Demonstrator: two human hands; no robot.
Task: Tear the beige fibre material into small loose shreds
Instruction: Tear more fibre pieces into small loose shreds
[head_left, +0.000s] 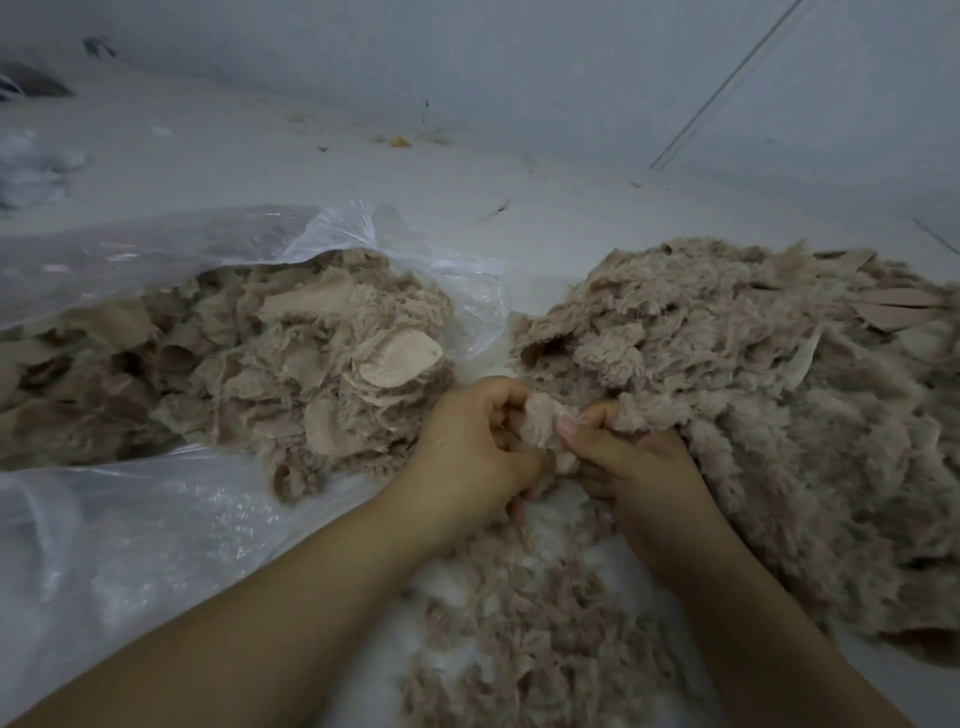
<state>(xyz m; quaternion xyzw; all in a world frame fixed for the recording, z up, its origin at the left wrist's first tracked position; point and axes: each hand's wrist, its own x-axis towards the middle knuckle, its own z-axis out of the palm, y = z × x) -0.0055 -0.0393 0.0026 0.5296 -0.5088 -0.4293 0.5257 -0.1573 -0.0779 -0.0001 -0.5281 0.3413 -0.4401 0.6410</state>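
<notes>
- The floor (519, 171) is pale and carries everything; working low keeps both heaps within reach of the hands.
- The right heap (753, 415) is the biggest mass of beige fibre, fluffy and mostly loose, with a few flat strips at its far right edge; it lies just beside the right hand, so it looks like the place where finished shreds are dropped, though that is a guess.
- The bag (156, 519), clear plastic, lies open on the left with its mouth toward the person; its pile (249, 364) holds coarser pieces and flat woven patches, so it is probably the stock not yet torn.
- The scatter (519, 623) of shreds lies between the forearms, likely fallout from tearing above it.
- The left hand (478, 447) is curled and pinches one side of the tuft; the right hand (628, 462) pinches the other side with thumb on top; the hands nearly touch, a close grip that suits pulling short fibre apart.
- The tuft (543, 421) is a small beige wad held between both hands, above the gap between the heaps.
</notes>
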